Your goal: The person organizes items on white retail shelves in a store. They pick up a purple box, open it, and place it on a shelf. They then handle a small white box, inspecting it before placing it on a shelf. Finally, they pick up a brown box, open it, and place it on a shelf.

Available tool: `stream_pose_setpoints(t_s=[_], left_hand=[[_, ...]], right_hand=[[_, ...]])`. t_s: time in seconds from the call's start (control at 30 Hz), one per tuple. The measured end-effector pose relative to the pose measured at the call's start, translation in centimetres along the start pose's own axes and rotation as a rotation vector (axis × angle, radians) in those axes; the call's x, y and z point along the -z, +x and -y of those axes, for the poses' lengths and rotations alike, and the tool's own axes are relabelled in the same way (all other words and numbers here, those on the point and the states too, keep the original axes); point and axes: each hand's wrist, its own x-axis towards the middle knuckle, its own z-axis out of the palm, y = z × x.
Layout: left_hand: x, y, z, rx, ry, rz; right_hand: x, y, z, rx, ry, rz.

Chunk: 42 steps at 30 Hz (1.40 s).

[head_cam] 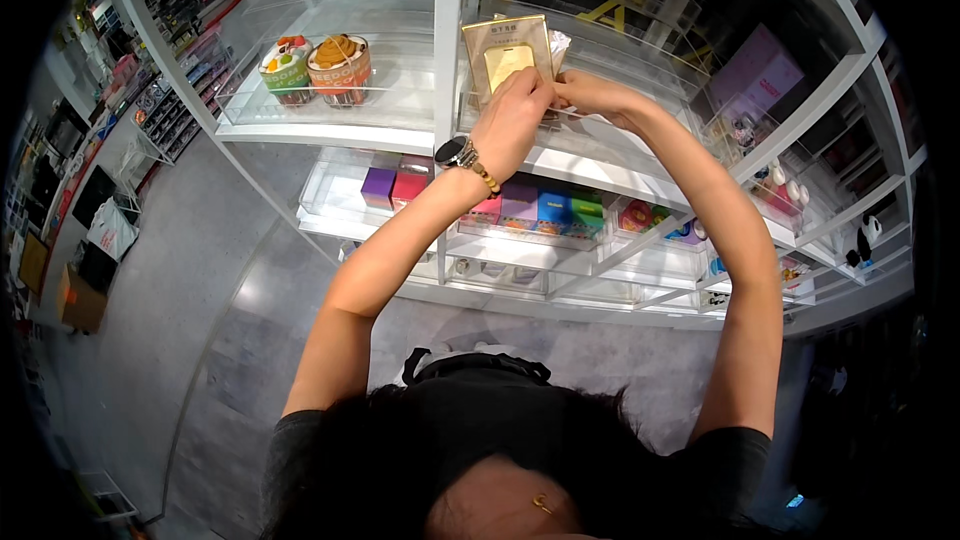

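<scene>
A flat gold-coloured box (478, 58) with a phone-shaped gold panel stands tilted back in a clear acrylic tray (615, 133) on the white shelf unit. It bears writing. My left hand (514, 116), with a watch and a beaded bracelet on its wrist, is in front of the box's lower right part, fingers curled. My right hand (596, 96) meets it from the right, fingertips bent inward by the box's right edge. What the fingertips grip is hidden. A silvery wrapped item (559, 43) shows behind the box.
Two dessert-like cups, one green (285, 73) and one orange (341, 71), stand in the left tray. Coloured boxes (553, 211) line the shelf below. White shelf posts (448, 30) divide the bays. A pink box (757, 69) is at right. A cardboard box (81, 300) sits on the floor at left.
</scene>
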Motion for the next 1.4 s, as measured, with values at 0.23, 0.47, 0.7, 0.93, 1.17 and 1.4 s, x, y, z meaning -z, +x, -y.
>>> stream_pose_setpoints(t_s=[0.23, 0.47, 0.7, 0.93, 1.17, 1.4], left_hand=[[1.7, -0.4, -0.4, 0.01, 0.011, 0.014], [1.9, -1.3, -0.9, 0.081, 0.23, -0.124], [1.2, -2.2, -0.7, 0.096, 0.235, -0.108], [0.9, -1.3, -1.0, 0.053, 0.233, -0.031], [-0.7, 0.7, -1.1, -0.116, 0.131, 0.04], [-1.8, 1.1, -1.3, -0.121, 0.114, 0.087]], right_hand=[[-1.1, 0.8, 1.0, -0.003, 0.048, 0.076], [-0.6, 0.6, 0.3, 0.04, -0.082, 0.112], [-0.9, 0.8, -0.8, 0.18, 0.083, 0.042], [2.5, -7.1, 6.9, 0.129, -0.563, -0.046], [7.9, -21.7, 17.2, 1.419, -0.295, -1.091], [30.6, -18.7, 25.1, 0.598, -0.766, -1.331]])
